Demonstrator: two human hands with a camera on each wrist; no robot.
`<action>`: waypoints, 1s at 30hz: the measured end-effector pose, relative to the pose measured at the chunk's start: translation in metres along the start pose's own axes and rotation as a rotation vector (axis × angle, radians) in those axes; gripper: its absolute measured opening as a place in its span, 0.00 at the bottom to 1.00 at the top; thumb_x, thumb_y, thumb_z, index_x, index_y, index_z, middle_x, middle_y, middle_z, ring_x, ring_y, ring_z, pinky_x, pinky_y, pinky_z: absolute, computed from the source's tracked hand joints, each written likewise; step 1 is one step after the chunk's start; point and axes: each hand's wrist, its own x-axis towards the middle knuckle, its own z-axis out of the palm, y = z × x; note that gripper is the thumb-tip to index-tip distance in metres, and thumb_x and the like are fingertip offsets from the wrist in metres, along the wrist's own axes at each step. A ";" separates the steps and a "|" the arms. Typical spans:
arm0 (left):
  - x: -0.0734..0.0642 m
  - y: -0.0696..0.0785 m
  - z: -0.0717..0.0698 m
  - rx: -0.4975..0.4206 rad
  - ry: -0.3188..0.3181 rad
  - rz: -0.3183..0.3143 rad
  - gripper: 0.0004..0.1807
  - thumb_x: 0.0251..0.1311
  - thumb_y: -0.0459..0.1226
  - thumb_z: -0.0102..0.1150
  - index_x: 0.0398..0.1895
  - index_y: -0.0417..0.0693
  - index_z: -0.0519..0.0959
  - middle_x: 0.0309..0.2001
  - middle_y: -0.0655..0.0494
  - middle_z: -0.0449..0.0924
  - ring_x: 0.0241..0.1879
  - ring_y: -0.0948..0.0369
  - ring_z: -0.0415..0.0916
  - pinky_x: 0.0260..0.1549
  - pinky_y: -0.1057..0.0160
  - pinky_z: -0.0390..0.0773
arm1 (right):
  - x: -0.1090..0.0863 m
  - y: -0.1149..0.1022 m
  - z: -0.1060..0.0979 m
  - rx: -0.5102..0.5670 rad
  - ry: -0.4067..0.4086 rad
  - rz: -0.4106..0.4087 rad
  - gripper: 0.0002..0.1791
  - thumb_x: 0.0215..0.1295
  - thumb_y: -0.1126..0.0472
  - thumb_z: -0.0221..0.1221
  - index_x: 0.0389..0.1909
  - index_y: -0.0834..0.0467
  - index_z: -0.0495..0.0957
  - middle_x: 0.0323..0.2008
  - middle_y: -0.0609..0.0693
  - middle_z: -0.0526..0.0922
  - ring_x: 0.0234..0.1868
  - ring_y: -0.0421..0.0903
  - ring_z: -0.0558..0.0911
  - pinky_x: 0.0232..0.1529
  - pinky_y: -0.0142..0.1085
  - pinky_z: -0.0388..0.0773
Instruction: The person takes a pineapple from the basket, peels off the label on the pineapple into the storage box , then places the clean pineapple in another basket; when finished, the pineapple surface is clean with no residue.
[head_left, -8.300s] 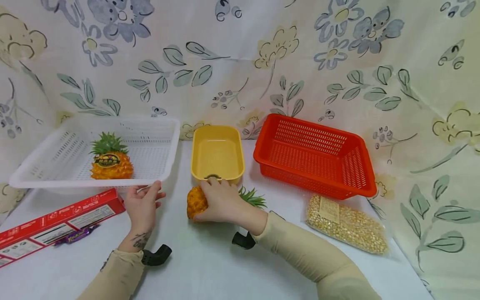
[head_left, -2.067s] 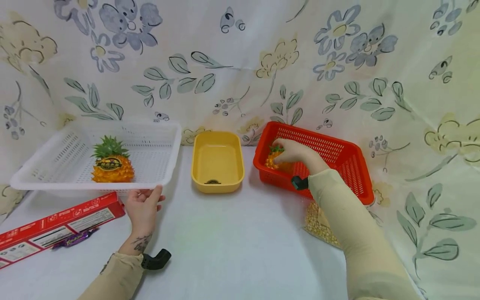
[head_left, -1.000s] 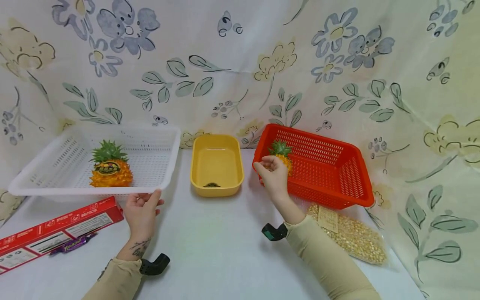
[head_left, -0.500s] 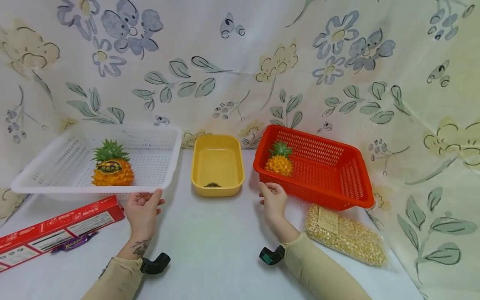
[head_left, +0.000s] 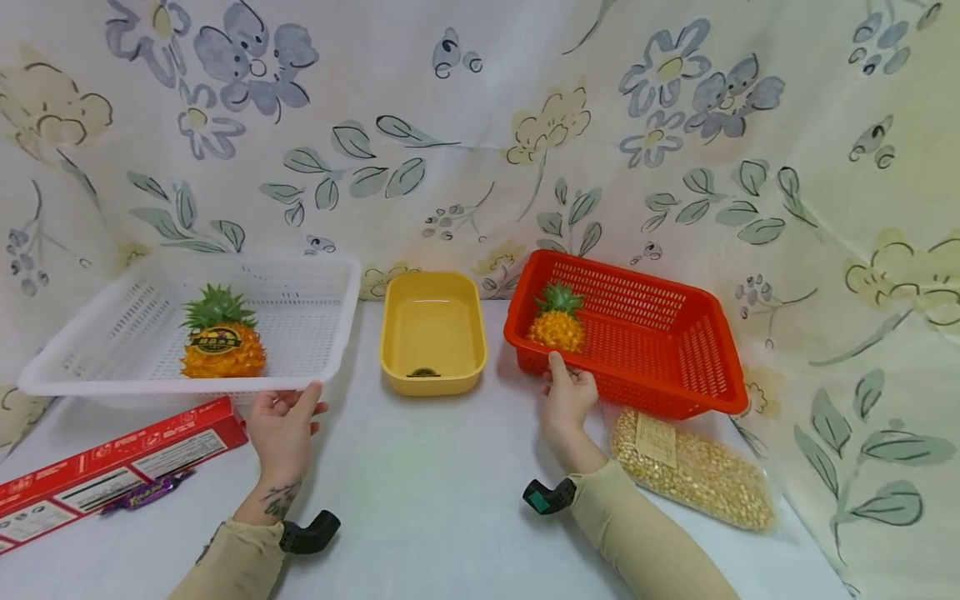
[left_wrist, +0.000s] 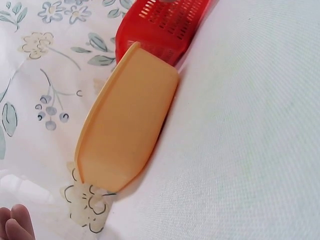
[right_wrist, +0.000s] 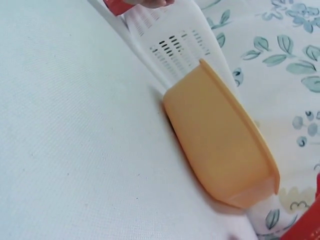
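Observation:
My left hand [head_left: 281,433] grips the front rim of the white plastic basket [head_left: 150,386], thumb at the rim and fingers curled below it. Inside that basket a small pineapple [head_left: 223,354] with a dark label leans, leaves up. At the right, my right hand [head_left: 568,408] holds the near rim of the red plastic basket [head_left: 637,379], its thumb on the edge and fingers bent beneath. A second small pineapple [head_left: 557,329] lies in the red basket's left end. Only a few left fingertips [left_wrist: 17,227] show in the left wrist view.
A yellow tub [head_left: 435,333] stands between the baskets. In front of the white basket lie a long red box [head_left: 127,446] and a purple-wrapped candy [head_left: 147,493]. A bag of corn kernels [head_left: 693,471] lies before the red basket. Floral cloth [head_left: 480,125] hangs behind.
My right hand carried the second pineapple from before the yellow tub into the red basket, let go, drew back and took the basket's near rim. My left hand stayed at the white rim.

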 end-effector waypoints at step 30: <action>0.052 0.155 -0.031 0.902 -0.468 0.405 0.30 0.57 0.55 0.55 0.51 0.41 0.66 0.47 0.43 0.70 0.41 0.53 0.69 0.25 0.67 0.73 | -0.001 -0.003 0.006 -0.011 0.028 0.022 0.09 0.59 0.58 0.61 0.32 0.56 0.70 0.23 0.49 0.76 0.26 0.46 0.76 0.25 0.34 0.77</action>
